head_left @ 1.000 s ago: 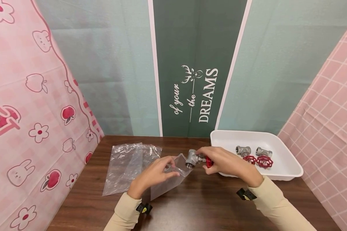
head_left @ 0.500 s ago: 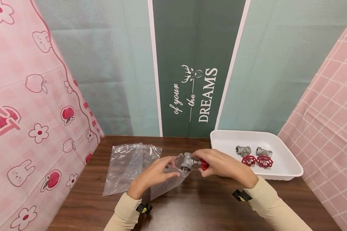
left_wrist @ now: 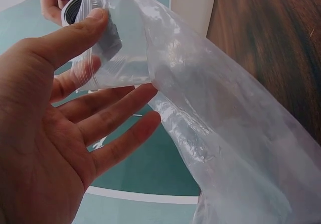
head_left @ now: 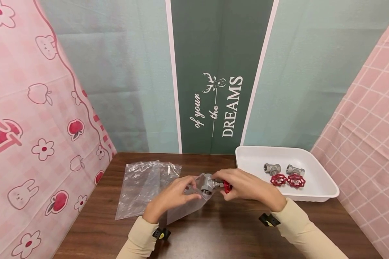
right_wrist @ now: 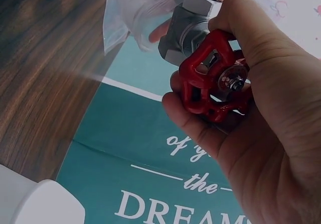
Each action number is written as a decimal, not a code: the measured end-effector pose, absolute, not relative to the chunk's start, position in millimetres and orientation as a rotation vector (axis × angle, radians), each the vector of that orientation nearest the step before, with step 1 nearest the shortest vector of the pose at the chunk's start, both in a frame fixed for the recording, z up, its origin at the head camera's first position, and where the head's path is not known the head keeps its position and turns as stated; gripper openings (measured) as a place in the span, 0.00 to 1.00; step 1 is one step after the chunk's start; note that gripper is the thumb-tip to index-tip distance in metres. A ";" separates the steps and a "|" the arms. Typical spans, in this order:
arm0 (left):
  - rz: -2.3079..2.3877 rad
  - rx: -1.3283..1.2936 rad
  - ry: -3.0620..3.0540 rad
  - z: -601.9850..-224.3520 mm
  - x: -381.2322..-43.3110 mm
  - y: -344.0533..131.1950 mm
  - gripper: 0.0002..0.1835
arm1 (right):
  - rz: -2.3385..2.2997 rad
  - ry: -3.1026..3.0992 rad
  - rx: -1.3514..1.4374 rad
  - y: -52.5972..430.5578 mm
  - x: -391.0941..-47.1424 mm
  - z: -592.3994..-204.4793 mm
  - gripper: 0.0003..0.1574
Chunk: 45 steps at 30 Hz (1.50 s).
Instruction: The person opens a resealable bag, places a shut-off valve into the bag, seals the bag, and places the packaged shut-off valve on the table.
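My left hand [head_left: 171,196] holds a clear zip-lock bag [head_left: 185,209] by its mouth, thumb and index finger at the zip edge. In the left wrist view the bag [left_wrist: 220,98] hangs down to the right, its other fingers spread behind. My right hand [head_left: 247,186] grips a metal gate valve [head_left: 208,184] around its red handwheel [right_wrist: 200,81]. The valve's threaded body is at the bag's opening. Seen from the left wrist, the body shows through the plastic, partly inside the mouth. My right fingers partly hide the handwheel.
More clear bags [head_left: 137,190] lie flat, overlapping, on the wooden table [head_left: 227,233] at left. A white tray [head_left: 321,187] at right holds two similar valves [head_left: 272,169] with red handwheels. Patterned cloths [head_left: 126,90] hang behind and at both sides.
My right hand has moved left and slightly down, bringing the valve's body from beside the bag's mouth into it. The left hand and bag have stayed nearly still.
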State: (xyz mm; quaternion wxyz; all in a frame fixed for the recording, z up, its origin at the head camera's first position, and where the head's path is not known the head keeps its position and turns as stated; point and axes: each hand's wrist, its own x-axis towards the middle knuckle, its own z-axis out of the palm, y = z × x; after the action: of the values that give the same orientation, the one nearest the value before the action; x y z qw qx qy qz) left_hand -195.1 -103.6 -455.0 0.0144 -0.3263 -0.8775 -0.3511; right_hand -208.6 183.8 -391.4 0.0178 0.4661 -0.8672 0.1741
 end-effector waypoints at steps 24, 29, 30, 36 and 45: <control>-1.113 -1.050 -2.702 -455.0 -193.3 -100.1 0.14 | 0.522 -2.753 1.501 172.6 -213.8 -402.2 0.27; -1.104 -1.056 -2.699 -454.4 -191.2 -99.3 0.15 | 0.535 -2.766 1.485 169.8 -215.1 -401.6 0.25; -1.095 -1.054 -2.699 -454.4 -190.7 -99.2 0.15 | 0.539 -2.772 1.478 169.2 -215.4 -401.0 0.25; -1.029 -1.033 -2.725 -455.0 -188.7 -97.5 0.15 | 0.569 -2.819 1.450 164.8 -217.0 -399.8 0.24; -1.029 -1.002 -2.760 -456.4 -188.0 -96.6 0.16 | 0.551 -2.845 1.459 160.8 -218.3 -399.8 0.25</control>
State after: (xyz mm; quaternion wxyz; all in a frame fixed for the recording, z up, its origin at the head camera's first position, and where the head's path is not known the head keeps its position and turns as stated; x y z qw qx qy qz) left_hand -188.0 -96.6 -456.4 0.0152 -0.3221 -0.8870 -0.3306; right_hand -218.3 160.8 -399.8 -0.0516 0.4492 -0.8757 0.1695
